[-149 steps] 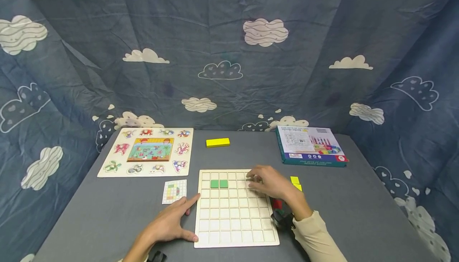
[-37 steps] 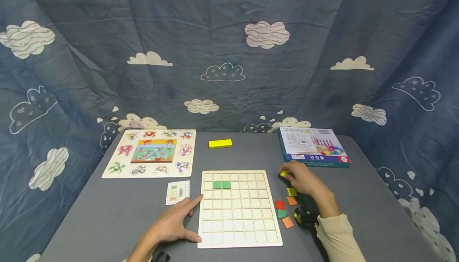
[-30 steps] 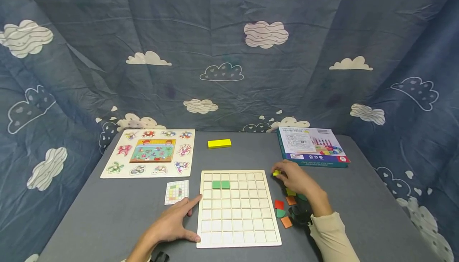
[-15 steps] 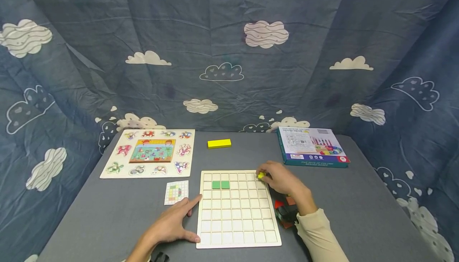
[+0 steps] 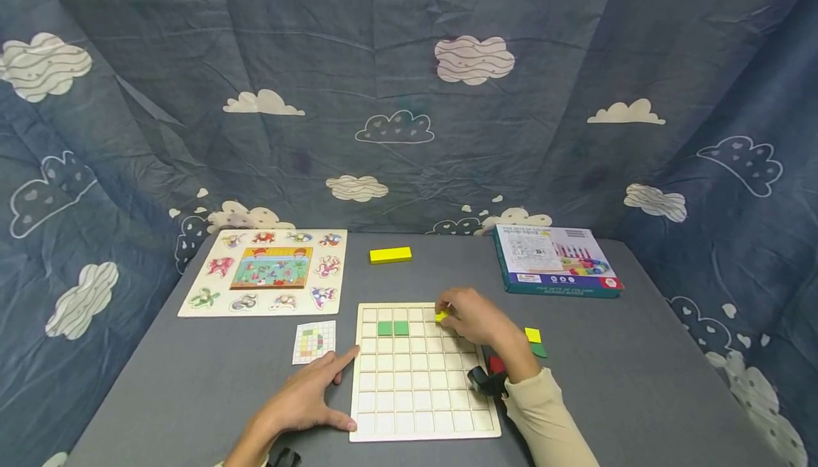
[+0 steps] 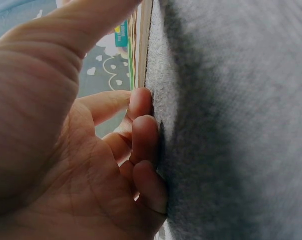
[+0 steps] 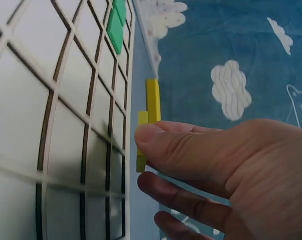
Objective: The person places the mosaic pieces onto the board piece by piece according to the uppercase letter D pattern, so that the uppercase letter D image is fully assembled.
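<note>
Yellow tile (image 5: 441,317) | right hand (image 5: 473,316) pinching it | left hand (image 5: 305,394) spread, touching grid board (image 5: 405,402)

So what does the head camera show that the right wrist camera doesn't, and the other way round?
Only the head view: the left hand, the pattern card, the puzzle board, the box and a red tile.
Only the right wrist view: a close look at the thumb lying across the held yellow tile, whose ends stick out past it.
Both: the right hand pinching that tile, the grid board, two green tiles, the yellow block and the cloud-print curtain.
</note>
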Motion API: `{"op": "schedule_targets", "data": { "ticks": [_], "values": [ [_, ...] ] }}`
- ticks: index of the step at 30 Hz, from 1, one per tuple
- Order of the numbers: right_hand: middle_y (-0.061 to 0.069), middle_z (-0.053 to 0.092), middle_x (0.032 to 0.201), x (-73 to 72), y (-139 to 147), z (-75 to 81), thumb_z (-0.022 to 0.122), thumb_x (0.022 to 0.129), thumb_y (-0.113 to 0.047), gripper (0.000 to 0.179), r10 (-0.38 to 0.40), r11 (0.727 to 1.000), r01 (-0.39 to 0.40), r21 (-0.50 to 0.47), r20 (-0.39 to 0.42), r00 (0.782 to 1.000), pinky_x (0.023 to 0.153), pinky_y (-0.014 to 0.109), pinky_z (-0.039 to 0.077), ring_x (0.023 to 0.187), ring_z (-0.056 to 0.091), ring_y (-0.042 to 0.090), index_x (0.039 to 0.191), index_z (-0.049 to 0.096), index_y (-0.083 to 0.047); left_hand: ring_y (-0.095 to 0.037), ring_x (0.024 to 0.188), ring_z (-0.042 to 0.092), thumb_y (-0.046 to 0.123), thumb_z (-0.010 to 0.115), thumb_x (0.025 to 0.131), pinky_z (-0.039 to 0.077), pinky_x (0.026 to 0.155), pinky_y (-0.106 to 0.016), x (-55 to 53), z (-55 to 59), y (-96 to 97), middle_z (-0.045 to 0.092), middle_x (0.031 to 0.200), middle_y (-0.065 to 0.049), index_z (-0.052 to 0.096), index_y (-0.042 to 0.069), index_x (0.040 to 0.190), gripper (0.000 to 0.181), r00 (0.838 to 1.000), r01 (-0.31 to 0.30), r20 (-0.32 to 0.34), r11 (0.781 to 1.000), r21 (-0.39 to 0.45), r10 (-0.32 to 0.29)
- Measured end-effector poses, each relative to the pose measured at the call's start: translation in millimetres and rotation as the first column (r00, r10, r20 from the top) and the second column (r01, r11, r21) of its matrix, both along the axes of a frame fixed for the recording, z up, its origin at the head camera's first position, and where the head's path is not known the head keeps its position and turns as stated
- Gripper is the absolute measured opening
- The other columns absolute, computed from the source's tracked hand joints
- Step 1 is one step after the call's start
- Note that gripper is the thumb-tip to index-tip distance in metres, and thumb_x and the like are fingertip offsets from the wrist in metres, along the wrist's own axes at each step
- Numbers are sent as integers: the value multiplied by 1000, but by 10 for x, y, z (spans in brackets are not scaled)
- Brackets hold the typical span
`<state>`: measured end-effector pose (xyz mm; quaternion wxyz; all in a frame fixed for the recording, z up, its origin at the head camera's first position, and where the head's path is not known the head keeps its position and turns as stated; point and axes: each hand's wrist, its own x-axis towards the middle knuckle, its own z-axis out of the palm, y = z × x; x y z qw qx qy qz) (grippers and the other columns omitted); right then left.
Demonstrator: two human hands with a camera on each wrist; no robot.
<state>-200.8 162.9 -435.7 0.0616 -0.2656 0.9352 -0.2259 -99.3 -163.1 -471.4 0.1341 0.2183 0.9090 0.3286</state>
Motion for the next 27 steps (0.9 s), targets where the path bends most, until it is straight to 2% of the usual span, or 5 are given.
{"op": "schedule_targets", "data": {
  "ticks": [6, 13, 27],
  "values": [
    [3, 68, 99, 43, -116, -46, 75, 89, -8, 11, 54, 998, -54, 13, -33, 998, 81, 39, 52, 91, 63, 19, 99, 71, -10, -7, 77, 37, 52, 92, 59, 33, 67, -25, -1, -2, 7, 44, 91, 6, 40, 16, 155, 115, 1000, 5, -11, 1000, -2, -5],
    [1, 68, 101, 64, -244, -98, 74, 91, -10, 11, 83, 996, -82, 23, -28, 996, 83, 37, 52, 93, 64, 18, 101, 71, -12, -6, 76, 36, 51, 92, 59, 33, 67, -25, 4, -2, 6, 43, 91, 6, 40, 15, 155, 115, 1000, 8, -10, 1000, 15, -8],
    [1, 70, 101, 103, -381, -154, 73, 91, -8, 11, 132, 991, -126, 54, -131, 983, 86, 37, 52, 97, 66, 20, 100, 73, -12, -7, 78, 37, 51, 93, 59, 34, 68, -25, 14, -10, 11, 44, 91, 7, 41, 15, 154, 114, 1000, -8, -7, 1000, 7, 8]
  ]
}}
